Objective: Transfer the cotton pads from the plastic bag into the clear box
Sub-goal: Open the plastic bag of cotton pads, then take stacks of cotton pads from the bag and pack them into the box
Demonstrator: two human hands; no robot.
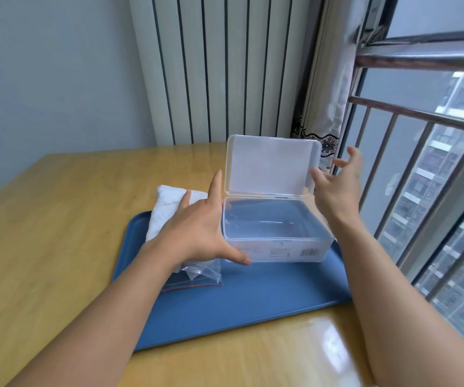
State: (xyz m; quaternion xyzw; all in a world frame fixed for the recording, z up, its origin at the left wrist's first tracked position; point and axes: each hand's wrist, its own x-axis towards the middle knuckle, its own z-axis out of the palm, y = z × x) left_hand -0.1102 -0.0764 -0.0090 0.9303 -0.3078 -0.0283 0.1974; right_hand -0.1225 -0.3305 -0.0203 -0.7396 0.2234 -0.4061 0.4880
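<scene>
The clear box [277,248] stands on the blue tray [242,303], its hinged lid [270,166] raised upright and nothing visible inside. To its left lies the plastic bag [197,273] with a red zip strip, holding white cotton pads [166,202]; most of the bag is hidden under my forearm. My left hand [197,230] is spread open against the box's left side, thumb along its front corner. My right hand [337,188] hovers open at the lid's right edge, fingers apart, holding nothing.
The tray rests on a wooden table [58,219]. A white radiator [219,68] stands behind the table. A curtain [325,101] and a window with metal bars [420,118] close off the right side.
</scene>
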